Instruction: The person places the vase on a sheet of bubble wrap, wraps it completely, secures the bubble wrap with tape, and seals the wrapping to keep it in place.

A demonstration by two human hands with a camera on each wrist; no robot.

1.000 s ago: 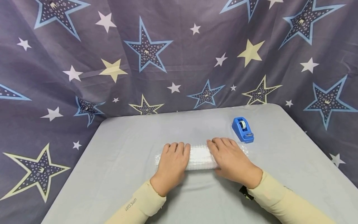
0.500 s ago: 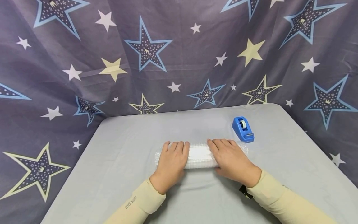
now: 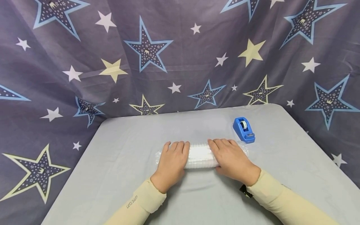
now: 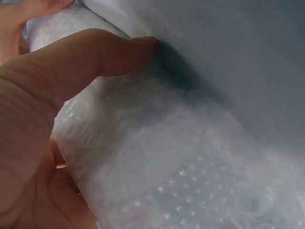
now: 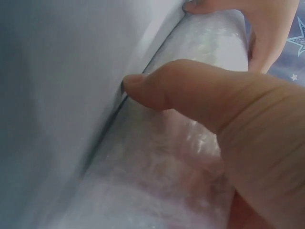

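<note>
A roll of clear bubble wrap [image 3: 200,156] lies crosswise on the grey-covered table, with something white showing through its middle. My left hand [image 3: 172,162] grips the roll's left part, fingers over the top and the thumb [image 4: 114,50] along the near side, low by the table cloth. On the right part, my right hand [image 3: 232,159] holds it the same way; its thumb [image 5: 162,86] lies at the line where roll meets cloth in the right wrist view. Both ends of the roll stick out past the hands. What is inside the wrap is hidden.
A blue tape dispenser [image 3: 244,130] with a roll of tape stands just behind the roll's right end. The grey cloth [image 3: 126,137] covers the table. A dark star-patterned curtain [image 3: 180,62] hangs behind and along the sides.
Both hands and the bubble wrap roll have shifted very slightly away from me, toward the back of the table. Both hands keep their hold, and the tape dispenser stays in place.
</note>
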